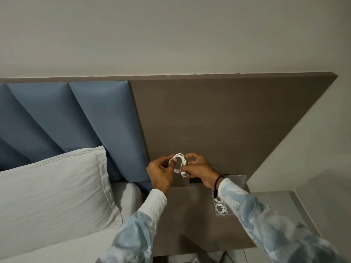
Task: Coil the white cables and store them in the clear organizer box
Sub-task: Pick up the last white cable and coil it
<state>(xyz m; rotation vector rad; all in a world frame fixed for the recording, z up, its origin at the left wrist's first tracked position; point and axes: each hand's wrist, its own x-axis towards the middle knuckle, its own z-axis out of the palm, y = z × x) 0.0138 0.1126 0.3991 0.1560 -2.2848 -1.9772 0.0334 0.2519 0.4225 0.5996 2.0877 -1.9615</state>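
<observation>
Cable (pixel 179 162) coiled, held mid-air betw. L hand (pixel 161 172) & R hand (pixel 199 172), fingers pinched shut on loops. Plug end dangling. Risk: coil springs loose w/ slack grip before reaching box (pixel 221 215) below R wrist.

I'm in a bedroom. A white pillow (pixel 51 188) lies on the bed (pixel 76 245) left of my hands. A blue padded headboard (pixel 62 118) stands behind it.

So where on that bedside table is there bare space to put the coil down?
The brown nightstand top is bare between the bed edge on the left and the clear organizer box on the right. Around the box it is crowded: coiled cables fill its visible compartments, and the right sleeve covers the rest.
</observation>
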